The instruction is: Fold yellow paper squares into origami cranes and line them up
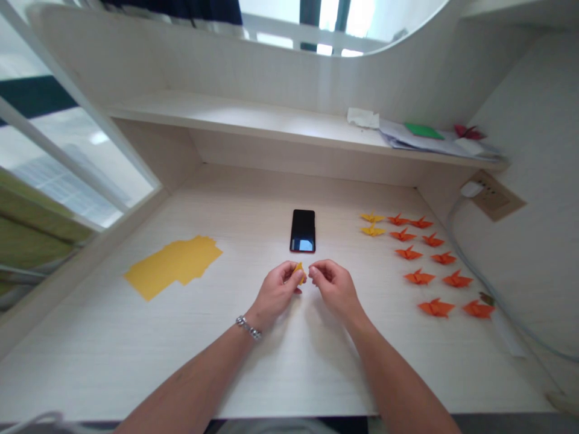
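Note:
A small folded piece of yellow paper [299, 273] is pinched between the thumb and fingers of my left hand [279, 287]. Just to its right is my right hand [333, 286], with thumb and fingers drawn together and a narrow gap between their tips and the paper. I see nothing in that pinch. Beyond both hands lies a black phone [303, 231], flat on the white table [253, 205]. Spread out at the left are overlapping yellow paper sheets [169, 265].
On the right stand two yellow paper cranes [373, 231] and several orange paper cranes [419, 277]. A cable [470, 259] runs down the right wall from a plugged-in charger [471, 189]. Papers [407, 135] lie on the shelf [271, 123] at the back.

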Motion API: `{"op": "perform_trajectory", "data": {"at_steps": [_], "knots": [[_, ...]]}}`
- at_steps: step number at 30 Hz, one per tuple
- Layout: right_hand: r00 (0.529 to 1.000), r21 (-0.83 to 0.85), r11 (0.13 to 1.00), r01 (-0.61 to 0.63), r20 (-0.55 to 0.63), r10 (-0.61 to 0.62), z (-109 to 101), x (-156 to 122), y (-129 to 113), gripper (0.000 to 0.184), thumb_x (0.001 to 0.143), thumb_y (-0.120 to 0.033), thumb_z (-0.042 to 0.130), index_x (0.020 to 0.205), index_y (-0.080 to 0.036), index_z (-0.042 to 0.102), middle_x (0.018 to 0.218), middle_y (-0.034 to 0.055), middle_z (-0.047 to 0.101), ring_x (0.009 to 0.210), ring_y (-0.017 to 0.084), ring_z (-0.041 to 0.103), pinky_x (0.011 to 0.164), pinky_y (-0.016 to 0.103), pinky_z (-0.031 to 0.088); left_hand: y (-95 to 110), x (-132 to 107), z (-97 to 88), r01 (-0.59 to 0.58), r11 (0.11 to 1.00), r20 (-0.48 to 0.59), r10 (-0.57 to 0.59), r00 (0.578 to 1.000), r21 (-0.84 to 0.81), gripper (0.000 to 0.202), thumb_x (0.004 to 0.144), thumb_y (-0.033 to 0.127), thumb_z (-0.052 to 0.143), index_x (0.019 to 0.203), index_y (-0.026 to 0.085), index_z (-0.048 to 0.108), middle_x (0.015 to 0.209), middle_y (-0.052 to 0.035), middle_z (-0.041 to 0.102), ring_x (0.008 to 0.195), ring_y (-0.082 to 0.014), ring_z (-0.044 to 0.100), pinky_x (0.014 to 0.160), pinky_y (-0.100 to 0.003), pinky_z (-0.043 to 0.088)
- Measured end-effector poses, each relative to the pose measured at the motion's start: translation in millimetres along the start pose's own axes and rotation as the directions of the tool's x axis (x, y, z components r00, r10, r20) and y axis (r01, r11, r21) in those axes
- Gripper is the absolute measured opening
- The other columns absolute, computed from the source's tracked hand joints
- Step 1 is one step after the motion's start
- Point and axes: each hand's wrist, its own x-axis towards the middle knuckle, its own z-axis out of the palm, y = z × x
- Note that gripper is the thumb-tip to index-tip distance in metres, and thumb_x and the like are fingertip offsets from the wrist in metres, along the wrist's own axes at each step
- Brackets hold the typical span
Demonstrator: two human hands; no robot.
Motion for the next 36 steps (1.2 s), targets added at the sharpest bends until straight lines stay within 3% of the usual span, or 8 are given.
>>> {"op": "perform_trajectory", "data": {"at_steps": [5,12,17,25,33,36], "knots": [[0.998,-0.199,0.978,0.057,0.015,-0.055,2,-2,-1,0.016,0.083,-0.029,0.055,0.075,-0.018,0.063,0.070,0.0011,0.065,0.063,0.014,0.058,0.060,0.025,0.043,-3,0,1.3,0.048,0.998,-0.031,-0.049,0.998,-0.050,0.027,0.076,0.040,0.065,0.084,0.015,0.062,0.077,-0.0022,0.061,0.072,-0.0146,0.058,0.059,-0.023,0.049],[1.000,-0.063,0.998,-0.016,0.023,0.017,1,2,3,0.022,0.083,-0.037,0.054,0.079,-0.017,0.062,0.073,0.0022,0.064,0.065,0.014,0.057,0.060,0.024,0.044,-3,3,1.1,0.070,0.986,-0.039,-0.077,0.996,-0.152,0.028,0.076,0.034,0.068,0.091,0.012,0.065,0.084,-0.0066,0.066,0.072,-0.0126,0.060,0.067,-0.024,0.051],[0.999,-0.088,0.996,-0.010,0.035,0.013,4,1,4,0.020,0.083,-0.035,0.054,0.077,-0.017,0.061,0.072,0.0023,0.064,0.064,0.014,0.057,0.061,0.025,0.043,-4,2,1.6,0.043,0.983,-0.080,-0.058,0.995,-0.178,0.032,0.072,0.031,0.072,0.096,0.013,0.062,0.078,-0.0051,0.067,0.069,-0.0133,0.062,0.065,-0.025,0.051],[0.978,0.279,0.941,-0.193,0.126,0.164,-3,9,13,0.025,0.075,-0.042,0.063,0.076,-0.017,0.062,0.062,-0.0003,0.058,0.057,0.012,0.052,0.054,0.024,0.043,-3,1,-0.4,0.039,0.980,-0.042,-0.048,0.998,-0.196,0.028,0.072,0.027,0.073,0.087,0.014,0.054,0.069,-0.0015,0.065,0.062,-0.0119,0.060,0.058,-0.023,0.048],[0.903,0.467,0.786,-0.404,0.340,0.262,-13,7,1,0.024,0.067,-0.037,0.073,0.072,-0.016,0.064,0.061,-0.0008,0.057,0.054,0.009,0.048,0.054,0.023,0.037,1,0,-3.4,0.044,0.976,0.044,-0.035,0.998,-0.212,0.024,0.071,0.026,0.074,0.078,0.015,0.053,0.064,0.0002,0.063,0.058,-0.0099,0.056,0.055,-0.021,0.043],[0.892,0.460,0.785,-0.414,0.375,0.251,-12,7,2,0.024,0.070,-0.038,0.071,0.074,-0.015,0.064,0.063,-0.0005,0.057,0.055,0.009,0.048,0.054,0.023,0.037,1,0,-5.1,0.042,0.974,0.070,-0.027,0.997,-0.221,0.023,0.072,0.025,0.073,0.077,0.015,0.053,0.063,0.0008,0.062,0.058,-0.0094,0.055,0.054,-0.020,0.043]]}}
